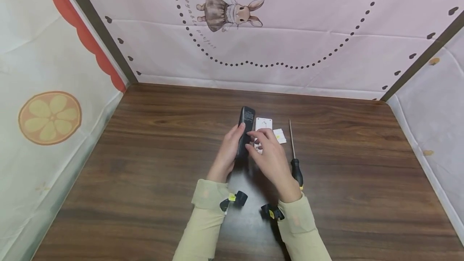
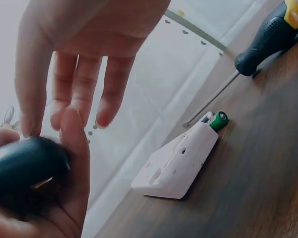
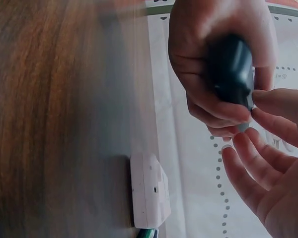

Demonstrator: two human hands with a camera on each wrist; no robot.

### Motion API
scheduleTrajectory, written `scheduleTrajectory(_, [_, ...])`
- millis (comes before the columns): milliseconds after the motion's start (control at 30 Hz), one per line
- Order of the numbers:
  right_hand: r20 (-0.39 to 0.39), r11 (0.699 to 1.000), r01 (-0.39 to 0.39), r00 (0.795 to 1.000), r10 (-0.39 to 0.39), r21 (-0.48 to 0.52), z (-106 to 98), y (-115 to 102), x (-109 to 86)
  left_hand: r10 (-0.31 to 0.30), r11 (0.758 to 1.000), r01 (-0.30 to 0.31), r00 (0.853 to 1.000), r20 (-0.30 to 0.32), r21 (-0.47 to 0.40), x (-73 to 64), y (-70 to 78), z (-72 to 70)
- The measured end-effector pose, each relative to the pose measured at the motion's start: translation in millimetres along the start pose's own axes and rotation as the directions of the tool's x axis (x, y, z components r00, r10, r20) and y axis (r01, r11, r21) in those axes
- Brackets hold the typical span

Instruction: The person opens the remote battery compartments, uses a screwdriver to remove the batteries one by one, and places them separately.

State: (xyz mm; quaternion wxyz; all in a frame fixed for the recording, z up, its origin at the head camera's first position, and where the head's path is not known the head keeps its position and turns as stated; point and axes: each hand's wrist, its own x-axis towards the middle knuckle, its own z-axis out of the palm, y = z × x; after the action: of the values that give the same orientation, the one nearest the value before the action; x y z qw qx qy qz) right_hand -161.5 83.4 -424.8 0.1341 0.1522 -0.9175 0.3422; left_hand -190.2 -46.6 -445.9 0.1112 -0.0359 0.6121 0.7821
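My left hand (image 1: pixel 225 150) grips a slim black remote control (image 1: pixel 248 117), its fine-print label facing up. Curved fingers wrap around the remote's body, seen end-on in the right wrist view. My right hand (image 1: pixel 271 157) is beside it, thumb and index fingertips right at the remote's edge. Its other fingers (image 3: pixel 256 171) are spread and loosely bent. Just right of the remote, a white plastic case (image 1: pixel 264 123) lies on the table, partly hidden by the right hand. A green battery (image 2: pixel 219 121) shows at one end of that case.
A screwdriver (image 1: pixel 296 169) with a black and yellow handle lies right of the right hand, its shaft pointing away. Between it and the case is a small white piece (image 1: pixel 281 136) with a yellow mark. Printed cloth walls (image 1: pixel 290 23) enclose the wooden table (image 1: pixel 152 164).
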Motion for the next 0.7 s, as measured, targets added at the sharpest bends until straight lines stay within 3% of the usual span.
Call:
scheduleTrajectory(233, [0.007, 1.0, 0.005, 1.0, -0.005, 0.015, 0.6, -1.5, -0.3, 0.036, 0.998, -0.035, 0.999, -0.016, 0.043, 0.7, -1.6, -0.2])
scheduleTrajectory(367, [0.02, 1.0, 0.0, 1.0, 0.0, 0.007, 0.4, -1.0, -0.6, 0.025, 0.997, -0.024, 1.0, -0.012, 0.068, 1.4, -3.0, -0.9])
scheduleTrajectory(700, [0.063, 0.998, -0.055, 0.997, 0.055, 0.007, -2.1, -0.7, -1.1, 0.055, 0.986, -0.061, 0.998, 0.041, 0.153, 1.4, -4.1, -2.0])
